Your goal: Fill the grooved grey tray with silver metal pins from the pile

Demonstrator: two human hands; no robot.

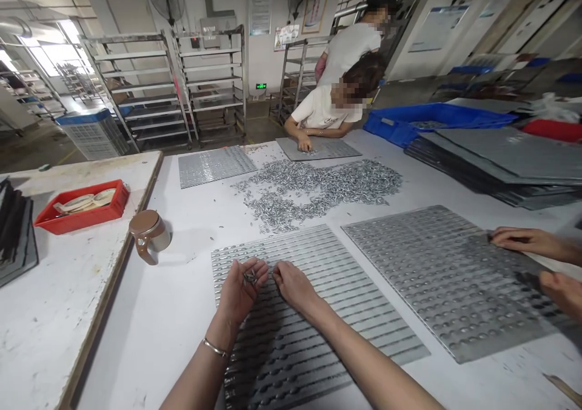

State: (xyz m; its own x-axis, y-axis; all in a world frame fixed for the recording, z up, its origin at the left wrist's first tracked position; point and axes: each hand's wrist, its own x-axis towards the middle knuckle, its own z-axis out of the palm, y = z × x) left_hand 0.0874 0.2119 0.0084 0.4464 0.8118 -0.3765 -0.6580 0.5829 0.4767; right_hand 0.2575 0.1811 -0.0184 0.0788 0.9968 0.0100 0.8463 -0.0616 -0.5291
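Note:
My left hand [239, 292] is cupped palm up over a grey slotted tray [345, 289] and holds several small metal parts [249, 276]. My right hand [293, 285] rests just to its right, fingertips pinched at the left palm, touching the tray. A big heap of the same small metal pieces [318, 188] lies on the white table beyond the tray. The tray's rows under my arms are partly hidden.
A second grey tray [436, 264] lies to the right, with a co-worker's hands [531, 240] on it. Another person [327, 110] works at a far tray [318, 149]. A brown mug [149, 235], a red bin [82, 207], stacked trays [500, 155] and a blue crate [431, 119] stand around.

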